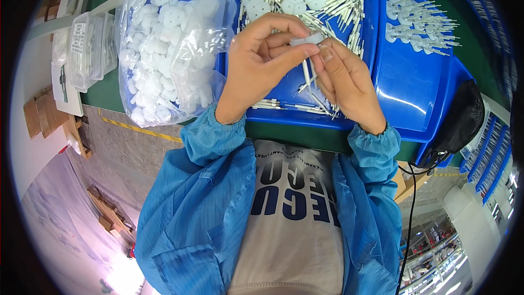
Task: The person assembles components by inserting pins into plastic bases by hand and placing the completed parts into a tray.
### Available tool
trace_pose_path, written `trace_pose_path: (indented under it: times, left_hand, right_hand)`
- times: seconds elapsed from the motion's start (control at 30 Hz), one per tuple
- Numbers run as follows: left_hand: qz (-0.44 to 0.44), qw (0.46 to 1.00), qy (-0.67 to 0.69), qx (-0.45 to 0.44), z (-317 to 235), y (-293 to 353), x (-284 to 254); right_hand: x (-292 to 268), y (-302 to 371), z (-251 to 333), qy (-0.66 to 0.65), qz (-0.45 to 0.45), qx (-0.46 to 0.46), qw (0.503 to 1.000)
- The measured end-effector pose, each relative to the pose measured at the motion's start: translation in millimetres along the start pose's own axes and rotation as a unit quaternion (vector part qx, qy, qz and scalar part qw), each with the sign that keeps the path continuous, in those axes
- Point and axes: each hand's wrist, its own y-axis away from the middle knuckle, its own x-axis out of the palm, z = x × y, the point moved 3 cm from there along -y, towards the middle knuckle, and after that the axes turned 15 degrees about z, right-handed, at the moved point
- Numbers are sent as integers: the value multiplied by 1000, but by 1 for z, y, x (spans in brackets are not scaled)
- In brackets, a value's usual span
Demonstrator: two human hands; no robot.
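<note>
My left hand (266,60) pinches a white plastic disc (307,39) between thumb and fingers above the middle blue tray (370,0). Close against it, my right hand (345,74) has its thumb and fingers closed at the disc's right side, by thin white rods (307,74) that hang below the disc. Whether the rods sit in the disc or in my right fingers is partly hidden. Behind my hands, many loose white rods (341,8) lie in the tray, with several round white discs (292,1) on top of them.
A clear plastic bag (210,27) full of white discs lies on the left. In the right blue tray (404,87) stand rows of discs with rods (417,19). Clear plastic boxes (87,49) are at the far left; a black mesh pouch (457,114) hangs by the right tray.
</note>
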Motion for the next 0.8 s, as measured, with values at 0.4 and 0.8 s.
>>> trace_pose_path:
  times: [0.4,0.8]
  left_hand:
    - [13,983,-152,105,-14,2,-6]
    - [58,978,-107,167,-23,4,6]
  right_hand:
    - [25,7,16,479,-164,-67,860]
    - [26,14,15,494,-146,-182,837]
